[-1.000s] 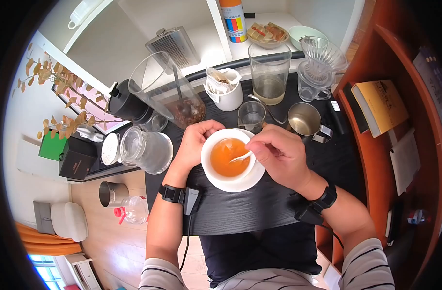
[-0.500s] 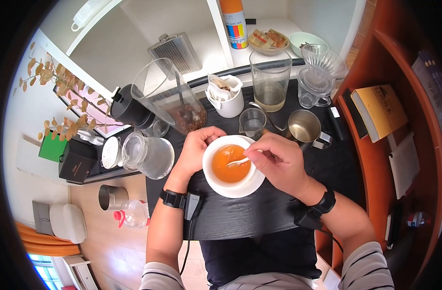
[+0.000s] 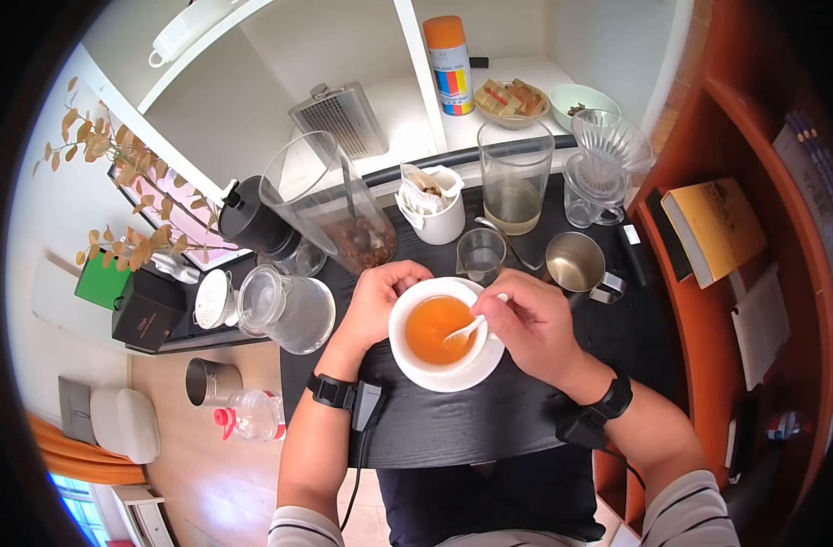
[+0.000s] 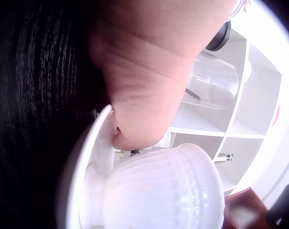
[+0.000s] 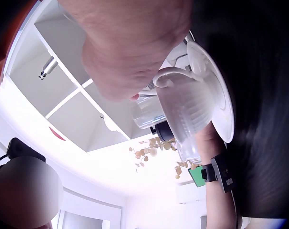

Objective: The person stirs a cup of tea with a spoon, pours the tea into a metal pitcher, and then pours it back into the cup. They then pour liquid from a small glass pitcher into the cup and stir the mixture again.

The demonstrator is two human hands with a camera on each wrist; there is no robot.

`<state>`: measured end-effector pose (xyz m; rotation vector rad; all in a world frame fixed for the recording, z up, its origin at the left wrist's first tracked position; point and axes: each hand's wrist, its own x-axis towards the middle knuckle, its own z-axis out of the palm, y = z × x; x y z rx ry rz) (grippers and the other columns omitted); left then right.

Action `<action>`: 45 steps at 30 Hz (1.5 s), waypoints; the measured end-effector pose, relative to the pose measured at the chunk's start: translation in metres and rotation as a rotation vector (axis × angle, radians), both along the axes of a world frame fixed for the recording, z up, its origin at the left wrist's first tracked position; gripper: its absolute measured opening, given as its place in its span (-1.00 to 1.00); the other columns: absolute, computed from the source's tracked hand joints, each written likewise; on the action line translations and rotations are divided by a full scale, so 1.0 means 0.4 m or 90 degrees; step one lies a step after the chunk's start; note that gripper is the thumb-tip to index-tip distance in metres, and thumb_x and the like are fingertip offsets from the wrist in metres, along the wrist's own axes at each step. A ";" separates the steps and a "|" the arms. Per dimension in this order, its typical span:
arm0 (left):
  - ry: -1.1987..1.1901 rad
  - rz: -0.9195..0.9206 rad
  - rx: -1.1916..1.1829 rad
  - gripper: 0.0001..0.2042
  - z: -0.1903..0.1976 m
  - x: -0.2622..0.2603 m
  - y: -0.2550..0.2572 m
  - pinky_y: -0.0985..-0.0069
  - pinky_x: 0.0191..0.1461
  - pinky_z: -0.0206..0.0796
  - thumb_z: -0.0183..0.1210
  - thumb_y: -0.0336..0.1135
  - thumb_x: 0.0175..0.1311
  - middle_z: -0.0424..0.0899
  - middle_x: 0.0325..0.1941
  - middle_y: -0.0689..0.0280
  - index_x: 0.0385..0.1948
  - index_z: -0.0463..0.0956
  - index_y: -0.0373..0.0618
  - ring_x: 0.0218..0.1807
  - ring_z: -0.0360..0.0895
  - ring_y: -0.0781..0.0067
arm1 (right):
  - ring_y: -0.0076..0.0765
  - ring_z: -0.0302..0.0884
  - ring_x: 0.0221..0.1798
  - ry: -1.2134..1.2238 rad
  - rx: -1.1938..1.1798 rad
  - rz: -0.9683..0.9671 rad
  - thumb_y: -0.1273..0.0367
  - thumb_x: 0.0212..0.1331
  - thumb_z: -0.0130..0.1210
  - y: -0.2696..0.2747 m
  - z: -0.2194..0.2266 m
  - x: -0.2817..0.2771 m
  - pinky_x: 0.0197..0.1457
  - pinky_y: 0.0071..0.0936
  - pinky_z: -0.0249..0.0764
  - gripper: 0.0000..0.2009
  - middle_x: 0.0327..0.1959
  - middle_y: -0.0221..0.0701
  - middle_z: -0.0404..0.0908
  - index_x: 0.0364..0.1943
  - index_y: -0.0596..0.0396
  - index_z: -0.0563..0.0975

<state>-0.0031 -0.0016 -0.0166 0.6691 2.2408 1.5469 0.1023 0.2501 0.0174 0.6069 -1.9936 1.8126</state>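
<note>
A white cup (image 3: pixel 421 365) of orange-brown tea (image 3: pixel 435 330) stands on a white saucer (image 3: pixel 476 372) on the black table. My right hand (image 3: pixel 530 324) pinches a white spoon (image 3: pixel 467 330) over the cup's right side, its bowl dipped in the tea. At the saucer's left edge, my left hand (image 3: pixel 380 305) grips the rim; in the left wrist view its thumb (image 4: pixel 139 136) reaches over the rim beside the cup's ribbed wall. The cup's handle (image 5: pixel 170 71) shows in the right wrist view, below the right hand.
Behind the hands stand a small glass pitcher (image 3: pixel 480 256), a steel mug (image 3: pixel 575 264), a white canister (image 3: pixel 435 221) and tall glass vessels (image 3: pixel 517 196). A lidded glass jug (image 3: pixel 293 314) is at left. A wooden shelf (image 3: pixel 685 301) borders the right side.
The spoon has swung through the tea, its bowl first going left, then back right and nearer the person. The head view has tilted, so everything sits lower in it. Left hand keeps its place.
</note>
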 end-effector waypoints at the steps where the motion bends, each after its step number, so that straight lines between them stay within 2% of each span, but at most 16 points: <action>1: 0.001 -0.002 -0.005 -0.76 0.002 0.001 0.000 0.61 -0.01 0.55 0.47 -0.42 0.30 0.81 -0.14 0.35 -0.07 0.69 -0.28 -0.12 0.70 0.64 | -0.61 0.46 -0.40 -0.001 0.009 0.003 0.43 0.41 0.32 0.001 -0.003 -0.001 -0.37 -0.60 0.34 -0.90 -0.36 -0.43 0.64 -0.17 0.20 0.72; 6: -0.004 -0.002 -0.001 -0.77 0.005 0.004 0.002 0.62 -0.02 0.54 0.47 -0.43 0.30 0.81 -0.15 0.35 -0.07 0.70 -0.28 -0.13 0.69 0.66 | -0.59 0.42 -0.44 -0.016 0.032 0.005 0.43 0.41 0.33 -0.008 0.007 0.004 -0.38 -0.58 0.32 -0.90 -0.39 -0.43 0.62 -0.17 0.19 0.72; 11: -0.005 0.005 -0.010 -0.77 0.006 0.005 0.005 0.64 -0.03 0.53 0.47 -0.42 0.30 0.81 -0.17 0.36 -0.09 0.70 -0.27 -0.15 0.68 0.67 | -0.60 0.42 -0.44 0.013 0.000 -0.059 0.44 0.40 0.34 -0.012 0.005 0.001 -0.42 -0.57 0.30 -0.91 -0.38 -0.43 0.64 -0.17 0.19 0.73; 15: 0.000 0.008 -0.004 -0.78 0.006 0.005 0.005 0.66 -0.08 0.51 0.48 -0.42 0.29 0.80 -0.20 0.38 -0.10 0.71 -0.26 -0.19 0.67 0.71 | -0.61 0.46 -0.43 0.012 0.012 -0.044 0.44 0.39 0.34 -0.001 -0.002 0.003 -0.41 -0.59 0.32 -0.91 -0.35 -0.42 0.67 -0.17 0.19 0.73; 17: 0.004 0.009 -0.010 -0.78 0.012 0.006 0.005 0.66 -0.10 0.50 0.48 -0.41 0.29 0.80 -0.22 0.39 -0.10 0.71 -0.26 -0.20 0.66 0.72 | -0.62 0.47 -0.44 0.009 0.012 0.007 0.44 0.40 0.34 -0.003 0.004 0.005 -0.40 -0.60 0.33 -0.90 -0.33 -0.41 0.68 -0.16 0.19 0.73; 20: 0.019 0.004 -0.014 -0.78 0.016 0.007 0.007 0.67 -0.13 0.48 0.47 -0.40 0.30 0.80 -0.24 0.41 -0.10 0.71 -0.26 -0.23 0.64 0.74 | -0.62 0.44 -0.46 0.045 0.035 -0.003 0.44 0.40 0.34 -0.007 0.008 0.002 -0.41 -0.60 0.32 -0.91 -0.33 -0.41 0.67 -0.16 0.19 0.73; 26: 0.024 0.006 -0.014 -0.79 0.017 0.008 0.008 0.68 -0.14 0.46 0.45 -0.41 0.32 0.79 -0.26 0.41 -0.10 0.71 -0.27 -0.24 0.63 0.75 | -0.59 0.50 -0.43 0.009 0.032 -0.049 0.44 0.39 0.35 0.002 -0.001 0.003 -0.39 -0.60 0.39 -0.89 -0.31 -0.39 0.69 -0.13 0.18 0.74; 29: 0.022 0.006 -0.006 -0.80 0.010 0.009 0.011 0.68 -0.14 0.46 0.45 -0.42 0.32 0.79 -0.27 0.41 -0.10 0.71 -0.27 -0.25 0.63 0.75 | -0.59 0.51 -0.42 0.003 0.041 -0.017 0.45 0.38 0.35 0.007 0.003 0.006 -0.38 -0.61 0.40 -0.90 -0.32 -0.39 0.68 -0.13 0.19 0.74; 31: 0.033 0.037 0.047 -0.79 0.005 0.012 0.019 0.68 -0.34 0.29 0.50 -0.36 0.18 0.60 -0.50 0.57 -0.20 0.75 -0.19 -0.44 0.39 0.81 | -0.61 0.49 -0.44 0.016 0.038 -0.004 0.46 0.38 0.35 -0.001 0.012 0.006 -0.39 -0.61 0.38 -0.91 -0.34 -0.40 0.67 -0.14 0.19 0.73; 33: 0.031 0.037 0.048 -0.79 0.002 0.011 0.018 0.68 -0.35 0.29 0.50 -0.36 0.18 0.59 -0.50 0.57 -0.20 0.75 -0.19 -0.44 0.39 0.81 | -0.62 0.48 -0.45 0.028 0.035 0.007 0.46 0.38 0.34 -0.008 0.016 0.005 -0.40 -0.61 0.36 -0.92 -0.35 -0.41 0.65 -0.16 0.20 0.73; 38: 0.037 0.039 0.043 -0.79 -0.001 0.010 0.017 0.67 -0.35 0.28 0.51 -0.36 0.17 0.59 -0.51 0.57 -0.20 0.75 -0.19 -0.45 0.39 0.81 | -0.60 0.47 -0.45 0.012 0.028 -0.070 0.46 0.38 0.35 -0.005 0.008 0.003 -0.40 -0.61 0.34 -0.92 -0.36 -0.41 0.65 -0.17 0.19 0.72; 42: 0.045 0.038 0.038 -0.79 0.001 0.011 0.018 0.67 -0.35 0.29 0.51 -0.37 0.17 0.60 -0.51 0.56 -0.20 0.75 -0.19 -0.45 0.39 0.80 | -0.59 0.48 -0.44 0.023 0.041 -0.050 0.47 0.38 0.35 0.006 0.002 0.002 -0.40 -0.61 0.34 -0.92 -0.36 -0.41 0.65 -0.16 0.19 0.72; 45: 0.045 0.037 0.037 -0.79 0.004 0.012 0.019 0.67 -0.35 0.29 0.51 -0.36 0.17 0.60 -0.50 0.55 -0.20 0.75 -0.19 -0.45 0.39 0.80 | -0.59 0.47 -0.45 0.020 0.017 0.018 0.47 0.37 0.35 -0.001 0.005 0.003 -0.41 -0.60 0.34 -0.92 -0.35 -0.41 0.66 -0.17 0.19 0.73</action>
